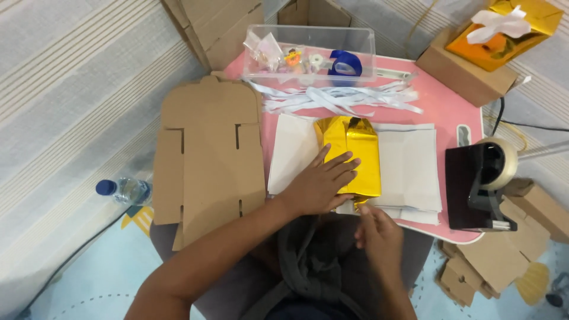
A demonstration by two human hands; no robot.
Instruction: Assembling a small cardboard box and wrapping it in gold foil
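The gold foil pouch point(349, 155) lies flat on a stack of white paper sheets point(409, 169) in the middle of my pink table point(450, 109), shiny and creased, its top end folded and pointing away from me. My left hand point(320, 184) presses down on its near left side, fingers spread apart and flat. My right hand point(379, 234) sits at the pouch's bottom edge, fingertips drawn together as if pinching the foil there, though I cannot tell for sure.

Loose white paper strips point(338, 98) lie just beyond the pouch, and behind them a clear plastic box point(311, 53) holds a blue tape roll point(345, 62). A flat unfolded cardboard box point(207, 160) rests to the left, a black tape dispenser point(480, 184) to the right. A water bottle point(124, 191) lies on the floor.
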